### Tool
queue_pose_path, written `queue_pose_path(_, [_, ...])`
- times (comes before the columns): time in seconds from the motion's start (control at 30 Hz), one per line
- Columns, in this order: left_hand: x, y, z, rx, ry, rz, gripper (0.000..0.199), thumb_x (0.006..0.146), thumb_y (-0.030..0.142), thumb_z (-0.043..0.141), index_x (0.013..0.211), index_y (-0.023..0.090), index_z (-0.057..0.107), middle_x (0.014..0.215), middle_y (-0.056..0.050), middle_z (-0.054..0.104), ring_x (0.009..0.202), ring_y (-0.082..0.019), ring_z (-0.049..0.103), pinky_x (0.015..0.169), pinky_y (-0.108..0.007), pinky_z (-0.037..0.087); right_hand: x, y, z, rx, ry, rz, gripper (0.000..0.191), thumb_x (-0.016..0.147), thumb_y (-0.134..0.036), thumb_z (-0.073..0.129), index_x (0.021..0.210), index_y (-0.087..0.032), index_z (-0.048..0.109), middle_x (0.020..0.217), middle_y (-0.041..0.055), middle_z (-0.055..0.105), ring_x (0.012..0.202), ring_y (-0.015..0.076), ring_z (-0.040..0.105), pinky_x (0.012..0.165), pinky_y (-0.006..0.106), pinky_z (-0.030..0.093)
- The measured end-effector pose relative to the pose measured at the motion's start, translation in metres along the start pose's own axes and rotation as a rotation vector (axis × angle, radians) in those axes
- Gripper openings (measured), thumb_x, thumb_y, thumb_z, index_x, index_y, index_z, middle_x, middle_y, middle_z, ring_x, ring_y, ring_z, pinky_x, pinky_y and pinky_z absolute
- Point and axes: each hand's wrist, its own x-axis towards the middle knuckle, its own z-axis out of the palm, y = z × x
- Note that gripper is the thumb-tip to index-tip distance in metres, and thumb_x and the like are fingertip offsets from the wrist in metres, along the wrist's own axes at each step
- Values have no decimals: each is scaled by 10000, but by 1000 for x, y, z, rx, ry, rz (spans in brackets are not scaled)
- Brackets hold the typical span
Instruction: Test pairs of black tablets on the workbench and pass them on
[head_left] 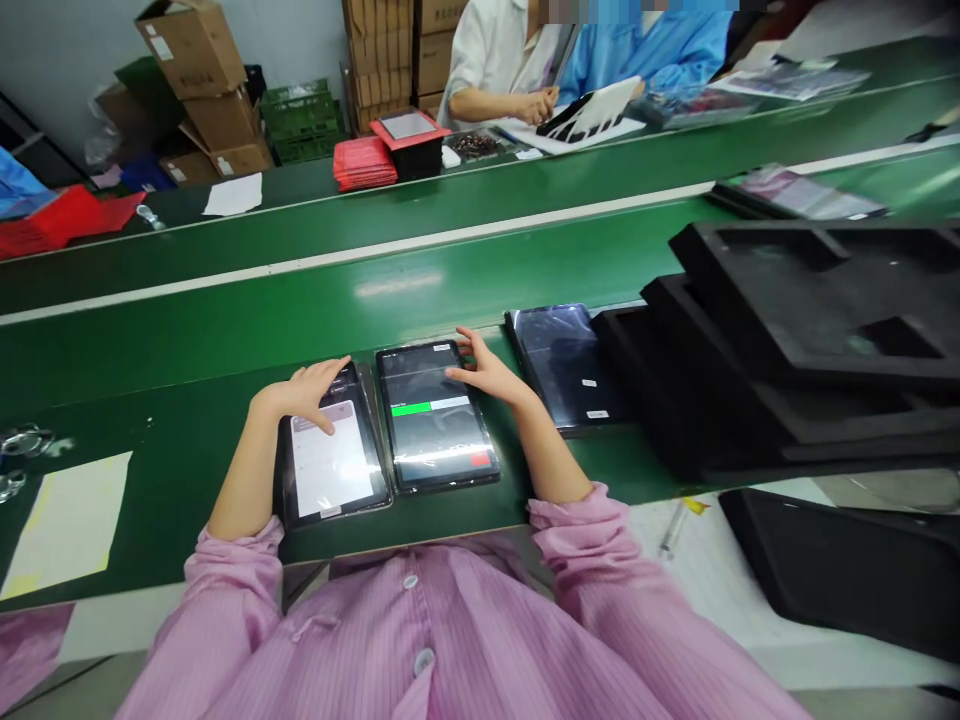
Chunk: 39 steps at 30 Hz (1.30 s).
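Two tablets lie side by side on the green bench before me, both with lit screens. Over the upper part of the left tablet point(341, 470), which shows a white panel, rests my left hand point(304, 392), its fingers spread. My right hand point(484, 370) is at the upper right corner of the right tablet point(435, 440), thumb over the screen and fingers along the far edge, apart from one another. That screen shows a green bar and a red square. A dark tablet point(559, 350) with small white labels sits right of my right hand.
Black foam trays point(810, 400) are stacked at the right, beside a black case point(847, 570) and a syringe-like tube point(673, 530). A yellow-edged paper point(71, 520) lies left. Across the conveyor point(315, 300), co-workers sit near red packets point(365, 163); cardboard boxes point(191, 55) stand behind.
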Motion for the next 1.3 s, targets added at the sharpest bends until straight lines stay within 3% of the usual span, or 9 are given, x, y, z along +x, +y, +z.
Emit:
queue_pose_path(0.07, [0, 0, 0, -35, 55, 2, 1266, 659, 462, 821, 1608, 273, 6, 1639, -147, 272, 1485, -372, 296, 1157, -480, 323, -10, -2, 2, 9, -19, 12, 976, 740, -516, 769, 1527, -247, 257, 1435, 173, 440, 1318, 343, 473, 1079, 536, 420])
queue_pose_path(0.23, [1, -3, -6, -145, 234, -137, 639, 1000, 363, 392, 1594, 334, 157, 1357, -79, 644, 1215, -256, 630, 994, -393, 476, -25, -2, 6, -15, -30, -46, 985, 729, -424, 791, 1533, -270, 244, 1471, 162, 409, 1391, 340, 404, 1118, 529, 385])
queue_pose_path(0.43, [-3, 1, -2, -57, 19, 54, 1193, 765, 546, 716, 1603, 226, -70, 1680, -147, 75, 1529, -356, 164, 1203, -461, 236, -26, 3, 8, 6, 1, -49, 1006, 704, -383, 814, 1531, -255, 255, 1435, 160, 459, 1375, 332, 430, 1108, 515, 404])
queue_pose_path(0.6, [-3, 2, 2, 2, -42, 71, 1275, 722, 543, 750, 1589, 231, -131, 1679, -181, 22, 1536, -382, 89, 1207, -512, 181, -19, 23, 6, 132, 162, 29, 575, 786, -346, 669, 1323, -251, 488, 1127, 83, 634, 1061, 246, 631, 1001, 458, 497])
queue_pose_path(0.7, [-1, 4, 4, 30, -8, 42, 1350, 620, 486, 840, 1599, 279, -66, 1664, -191, 147, 1506, -430, 181, 1173, -564, 224, -17, 30, 6, 146, 199, 72, 442, 748, -310, 655, 1175, -238, 564, 968, 40, 648, 888, 212, 641, 892, 412, 539])
queue_pose_path(0.83, [2, -1, -1, -127, 170, 23, 885, 870, 357, 630, 1594, 347, 122, 1485, -98, 523, 1338, -300, 518, 1073, -429, 409, -17, 28, 6, 144, 211, 74, 408, 713, -299, 672, 1107, -235, 590, 930, 20, 637, 825, 187, 623, 840, 371, 537])
queue_pose_path(0.93, [0, -6, -4, -187, 228, -41, 614, 1000, 339, 389, 1584, 316, 198, 1401, -87, 605, 1260, -247, 590, 1035, -393, 440, -18, 25, 5, 153, 198, 82, 412, 699, -304, 687, 1094, -238, 591, 916, 15, 638, 806, 182, 619, 826, 364, 536])
queue_pose_path(1.1, [-4, 1, 2, -34, 29, 108, 1190, 759, 602, 716, 1604, 235, -36, 1673, -173, 121, 1524, -370, 168, 1197, -494, 218, -20, 23, 2, 125, 179, 81, 374, 680, -368, 736, 1004, -236, 605, 899, 28, 646, 859, 203, 628, 848, 374, 534])
queue_pose_path(1.3, [0, 12, 14, 72, 13, 28, 1308, 683, 617, 768, 1590, 272, -110, 1660, -225, 98, 1504, -456, 134, 1170, -613, 160, -23, 23, -1, 130, 162, 169, 400, 625, -463, 803, 884, -216, 624, 818, 37, 664, 781, 204, 634, 757, 362, 553])
